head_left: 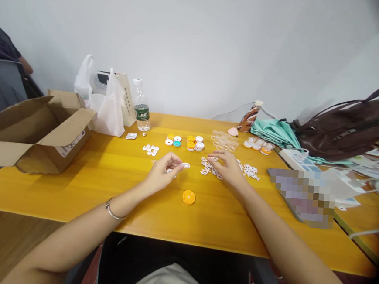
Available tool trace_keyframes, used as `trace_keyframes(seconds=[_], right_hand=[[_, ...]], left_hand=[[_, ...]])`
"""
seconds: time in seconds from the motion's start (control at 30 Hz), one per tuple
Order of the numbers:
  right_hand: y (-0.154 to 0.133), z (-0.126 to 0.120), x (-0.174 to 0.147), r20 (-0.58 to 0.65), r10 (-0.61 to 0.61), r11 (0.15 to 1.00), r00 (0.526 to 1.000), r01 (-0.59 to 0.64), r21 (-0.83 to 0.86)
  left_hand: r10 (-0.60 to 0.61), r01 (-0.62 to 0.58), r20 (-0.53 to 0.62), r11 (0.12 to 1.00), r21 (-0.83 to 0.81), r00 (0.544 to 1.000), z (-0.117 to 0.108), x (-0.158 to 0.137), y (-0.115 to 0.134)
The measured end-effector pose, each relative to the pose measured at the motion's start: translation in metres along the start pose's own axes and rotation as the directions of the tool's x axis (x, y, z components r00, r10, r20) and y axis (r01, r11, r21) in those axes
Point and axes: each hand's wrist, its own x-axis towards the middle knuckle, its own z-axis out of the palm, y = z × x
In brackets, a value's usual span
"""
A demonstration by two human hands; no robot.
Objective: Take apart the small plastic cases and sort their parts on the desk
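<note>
Between the thumb and fingers of my left hand (164, 173) is a small white plastic piece (185, 165), held above the table. My right hand (227, 166) hovers at a pile of white openwork plastic pieces (209, 169), its fingers stretched out and slightly apart. Nothing shows in that hand. An orange round cup-shaped part (188, 197) rests on the table in front of me, between my forearms. Behind my left hand lie several small white parts (150, 149). Farther back are round cases (191, 146) in orange, white and teal, and a group of clear discs (224, 140).
A cardboard box (54, 135) and a white plastic bag (108, 109) stand at the left, beside a water bottle (142, 112). At the right are a brown drink bottle (249, 117), teal cloth (272, 131), a brown bag (344, 128) and a blurred-out flat device (303, 199).
</note>
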Motion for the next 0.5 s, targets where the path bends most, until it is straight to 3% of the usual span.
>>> trace_keyframes(seconds=[0.13,0.2,0.33,0.5], right_hand=[[-0.038,0.003,-0.018,0.233,-0.032,0.943,0.972,-0.047,0.328],[-0.054,0.009,-0.028,0.283,-0.069,0.888,0.956,-0.070,0.454],[-0.064,0.020,-0.038,0.258,-0.083,0.845,0.963,-0.069,0.530],[-0.058,0.023,-0.039,0.209,-0.081,0.843,0.975,-0.045,0.537]], left_hand=[[-0.047,0.055,0.078,0.994,-0.091,0.996,0.002,0.000,0.003],[-0.048,0.059,0.124,0.994,-0.089,0.991,0.003,0.000,0.002],[-0.063,0.078,0.177,0.994,-0.081,0.982,0.005,-0.001,-0.002],[-0.098,0.108,0.133,0.992,-0.066,0.986,0.006,-0.001,0.001]])
